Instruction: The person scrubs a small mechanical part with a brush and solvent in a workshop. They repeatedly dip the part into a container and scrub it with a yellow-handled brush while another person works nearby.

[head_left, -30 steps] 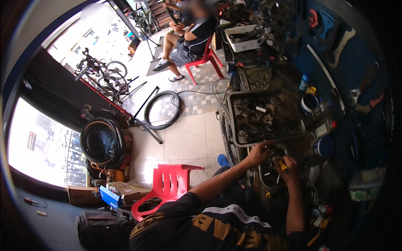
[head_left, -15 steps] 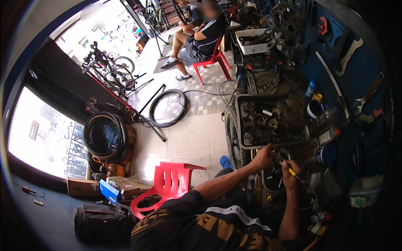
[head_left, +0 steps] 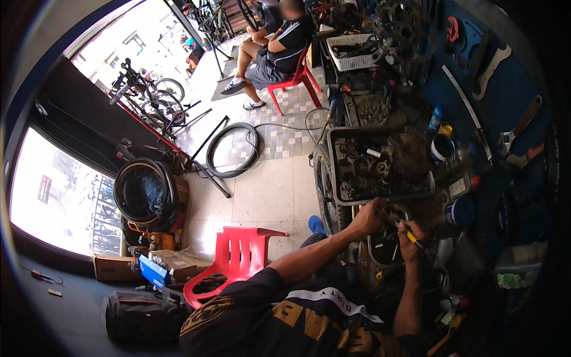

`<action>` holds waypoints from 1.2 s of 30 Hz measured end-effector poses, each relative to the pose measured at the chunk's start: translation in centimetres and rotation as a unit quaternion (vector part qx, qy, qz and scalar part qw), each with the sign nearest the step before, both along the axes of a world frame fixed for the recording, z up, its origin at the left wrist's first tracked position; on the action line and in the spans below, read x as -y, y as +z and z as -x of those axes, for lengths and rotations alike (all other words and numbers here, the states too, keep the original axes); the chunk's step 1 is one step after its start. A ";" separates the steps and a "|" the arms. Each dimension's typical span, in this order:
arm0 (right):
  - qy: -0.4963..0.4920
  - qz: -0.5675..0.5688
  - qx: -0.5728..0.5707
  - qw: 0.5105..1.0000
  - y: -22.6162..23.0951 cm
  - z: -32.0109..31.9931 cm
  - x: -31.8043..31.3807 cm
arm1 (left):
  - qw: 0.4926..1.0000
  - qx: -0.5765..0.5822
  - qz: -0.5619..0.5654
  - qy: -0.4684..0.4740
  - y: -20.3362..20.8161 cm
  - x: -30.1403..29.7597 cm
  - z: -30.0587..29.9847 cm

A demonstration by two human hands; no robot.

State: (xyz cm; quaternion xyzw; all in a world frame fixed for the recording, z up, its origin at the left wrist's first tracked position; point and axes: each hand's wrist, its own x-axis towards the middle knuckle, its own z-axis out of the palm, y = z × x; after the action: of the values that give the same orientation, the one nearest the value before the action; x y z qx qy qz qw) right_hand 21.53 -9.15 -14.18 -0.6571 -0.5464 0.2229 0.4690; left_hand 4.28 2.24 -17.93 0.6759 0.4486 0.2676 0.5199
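Note:
Both my hands are close together over the cluttered bench, just below a dark rectangular tray (head_left: 333, 169) full of small metal parts. The fingers of my left hand (head_left: 370, 218) are closed, and what they pinch is too small to make out. My right hand (head_left: 410, 241) is closed around a slim tool with a yellow handle (head_left: 412, 237); its exact kind does not show. The tool's front end lies between the two hands, near my left fingertips. Beneath them sits a smaller oblong container (head_left: 372, 253), partly hidden by my hands.
A bicycle wheel (head_left: 323, 181) stands along the bench's left side. Blue tub (head_left: 460, 212) and clear bottle (head_left: 457, 160) stand to the right. A red chair (head_left: 238, 253) is at my left; a tyre (head_left: 211, 156) lies on the floor. Farther off, a person (head_left: 288, 44) sits on another red chair.
The whole view has shifted slightly, so most things sit a little more to the left and higher. My hands keep nearly the same pose, with the yellow-handled tool still in my right hand.

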 end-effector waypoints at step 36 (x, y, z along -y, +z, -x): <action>0.048 0.019 0.144 0.988 -2.0 -1.6 -0.1 | 0.993 0.082 0.085 -0.021 0.5 -0.8 0.0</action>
State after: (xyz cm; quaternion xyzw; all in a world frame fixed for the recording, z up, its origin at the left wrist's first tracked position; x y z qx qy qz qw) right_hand 23.12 -9.10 -16.14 -0.6645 -0.6346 0.1583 0.3615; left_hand 4.25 3.05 -17.42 0.6146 0.4110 0.2719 0.6160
